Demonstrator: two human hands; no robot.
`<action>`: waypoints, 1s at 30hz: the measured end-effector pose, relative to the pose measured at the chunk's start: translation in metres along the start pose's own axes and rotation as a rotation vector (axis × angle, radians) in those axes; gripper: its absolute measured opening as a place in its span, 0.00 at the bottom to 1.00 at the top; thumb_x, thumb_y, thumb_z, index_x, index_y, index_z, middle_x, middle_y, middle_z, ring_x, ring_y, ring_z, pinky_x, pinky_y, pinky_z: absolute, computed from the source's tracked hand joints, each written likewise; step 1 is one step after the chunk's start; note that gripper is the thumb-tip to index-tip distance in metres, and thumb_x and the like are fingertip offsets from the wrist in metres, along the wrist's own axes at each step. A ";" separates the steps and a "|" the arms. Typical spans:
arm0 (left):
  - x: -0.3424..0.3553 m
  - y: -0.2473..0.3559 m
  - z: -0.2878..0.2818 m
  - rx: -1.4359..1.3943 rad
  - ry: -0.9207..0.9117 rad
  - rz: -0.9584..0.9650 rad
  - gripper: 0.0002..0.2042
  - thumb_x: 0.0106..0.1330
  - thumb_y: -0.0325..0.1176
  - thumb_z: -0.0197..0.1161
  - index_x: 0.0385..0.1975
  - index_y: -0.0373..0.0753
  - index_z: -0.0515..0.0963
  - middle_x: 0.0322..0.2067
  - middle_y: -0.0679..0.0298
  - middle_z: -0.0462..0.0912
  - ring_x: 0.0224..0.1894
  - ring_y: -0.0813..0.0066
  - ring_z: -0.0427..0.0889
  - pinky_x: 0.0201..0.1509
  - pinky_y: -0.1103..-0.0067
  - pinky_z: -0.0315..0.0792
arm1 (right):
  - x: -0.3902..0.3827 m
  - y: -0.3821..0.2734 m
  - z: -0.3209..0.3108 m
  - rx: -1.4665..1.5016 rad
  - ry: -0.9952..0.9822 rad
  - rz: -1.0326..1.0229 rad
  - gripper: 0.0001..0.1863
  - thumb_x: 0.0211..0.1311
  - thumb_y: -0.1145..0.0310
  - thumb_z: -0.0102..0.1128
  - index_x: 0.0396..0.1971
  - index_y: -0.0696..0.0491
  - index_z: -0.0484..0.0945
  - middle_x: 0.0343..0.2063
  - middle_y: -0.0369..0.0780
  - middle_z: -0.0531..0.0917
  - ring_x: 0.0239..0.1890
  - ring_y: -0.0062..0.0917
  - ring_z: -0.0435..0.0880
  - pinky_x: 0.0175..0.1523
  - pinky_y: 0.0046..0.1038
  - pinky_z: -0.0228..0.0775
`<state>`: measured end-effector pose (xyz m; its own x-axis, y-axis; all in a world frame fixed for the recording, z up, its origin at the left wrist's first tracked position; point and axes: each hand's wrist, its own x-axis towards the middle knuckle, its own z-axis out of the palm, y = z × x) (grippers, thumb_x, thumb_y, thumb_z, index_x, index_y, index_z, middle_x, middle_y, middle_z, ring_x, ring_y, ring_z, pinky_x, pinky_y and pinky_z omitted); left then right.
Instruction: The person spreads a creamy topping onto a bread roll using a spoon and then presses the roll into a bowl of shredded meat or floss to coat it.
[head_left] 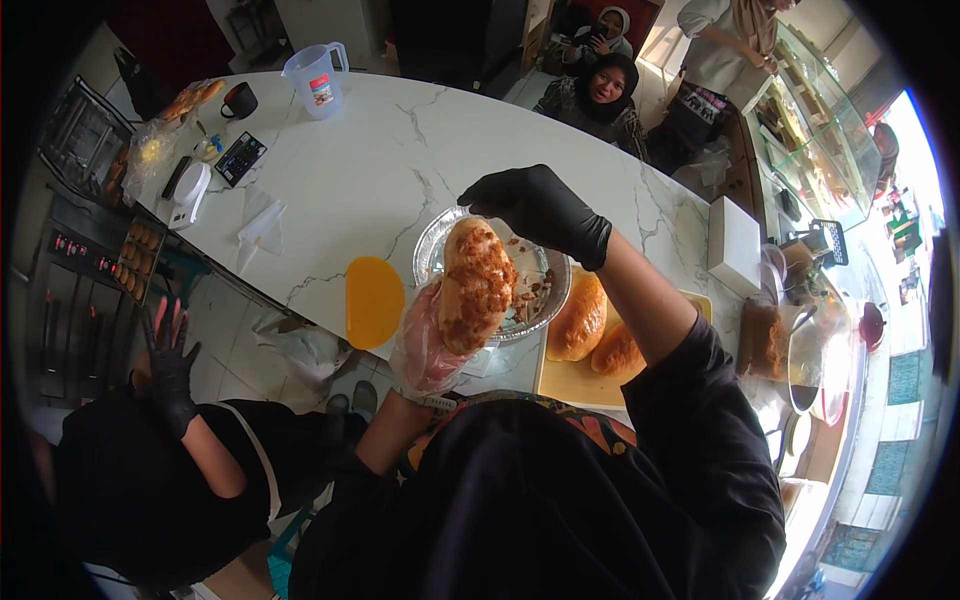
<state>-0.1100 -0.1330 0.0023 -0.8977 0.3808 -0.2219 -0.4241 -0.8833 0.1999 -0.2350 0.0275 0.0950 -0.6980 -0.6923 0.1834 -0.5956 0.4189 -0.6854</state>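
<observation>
My left hand (425, 345), in a clear plastic glove, holds an oblong bun (478, 280) topped with brown crumbly bits. The bun is tilted over a round foil tray (540, 300) that has scattered brown bits inside. Just above the bun's far end, my right hand (530, 208) wears a black glove and has its fingers curled together; what they hold, if anything, is hidden. A tan tray (560, 390) with glossy golden buns (575, 315) lies to the right, and a yellow plastic scraper (374, 300) to the left.
The marble counter (380, 170) bears a pitcher (315, 80), mug (240, 100), scale (190, 190) and white box (733, 245). A container (765, 340) stands at right. A co-worker's gloved hand (170, 370) is at left; people (610, 110) are beyond the counter, near a glass display case (815, 120).
</observation>
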 end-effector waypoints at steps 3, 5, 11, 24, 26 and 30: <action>0.003 0.001 0.001 -0.033 -0.018 -0.018 0.20 0.71 0.40 0.39 0.56 0.34 0.63 0.50 0.54 0.73 0.51 0.63 0.76 0.54 0.67 0.74 | 0.001 0.004 0.001 0.008 0.036 -0.115 0.15 0.53 0.83 0.53 0.40 0.55 0.80 0.37 0.42 0.83 0.38 0.28 0.82 0.49 0.24 0.72; 0.004 0.002 0.002 -0.063 -0.039 -0.033 0.20 0.70 0.40 0.39 0.55 0.34 0.63 0.50 0.54 0.73 0.51 0.63 0.76 0.54 0.66 0.74 | -0.001 0.005 0.001 0.027 0.060 -0.134 0.14 0.53 0.82 0.53 0.39 0.55 0.80 0.36 0.42 0.83 0.36 0.28 0.82 0.48 0.25 0.73; 0.003 0.003 -0.012 -0.047 0.016 0.033 0.20 0.70 0.40 0.39 0.56 0.33 0.63 0.51 0.53 0.73 0.51 0.61 0.76 0.53 0.66 0.74 | -0.023 0.006 0.003 -0.038 0.102 0.037 0.15 0.55 0.78 0.53 0.43 0.51 0.79 0.35 0.43 0.82 0.37 0.30 0.81 0.46 0.26 0.72; 0.000 0.002 -0.002 -0.030 -0.063 0.022 0.23 0.70 0.42 0.39 0.55 0.30 0.64 0.52 0.51 0.73 0.52 0.58 0.76 0.56 0.65 0.71 | -0.047 -0.016 0.035 -0.582 -0.016 -0.068 0.33 0.44 0.74 0.51 0.55 0.33 0.72 0.68 0.43 0.47 0.69 0.48 0.41 0.68 0.51 0.26; 0.000 0.002 0.004 -0.029 -0.069 0.035 0.23 0.70 0.42 0.39 0.55 0.29 0.64 0.52 0.50 0.72 0.52 0.57 0.75 0.57 0.65 0.71 | -0.046 -0.016 0.033 -0.574 -0.031 -0.081 0.32 0.44 0.73 0.52 0.55 0.32 0.72 0.68 0.43 0.47 0.69 0.49 0.41 0.68 0.51 0.26; 0.000 0.002 -0.001 -0.100 -0.117 -0.023 0.23 0.70 0.42 0.39 0.56 0.31 0.63 0.52 0.49 0.72 0.52 0.57 0.75 0.57 0.64 0.70 | -0.045 -0.016 0.035 -0.590 0.012 -0.053 0.33 0.45 0.73 0.53 0.54 0.28 0.71 0.68 0.43 0.48 0.69 0.49 0.42 0.68 0.52 0.26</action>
<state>-0.1108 -0.1352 0.0020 -0.8983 0.4250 -0.1113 -0.4355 -0.8948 0.0984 -0.1802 0.0316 0.0728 -0.6638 -0.7158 0.2169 -0.7477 0.6424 -0.1681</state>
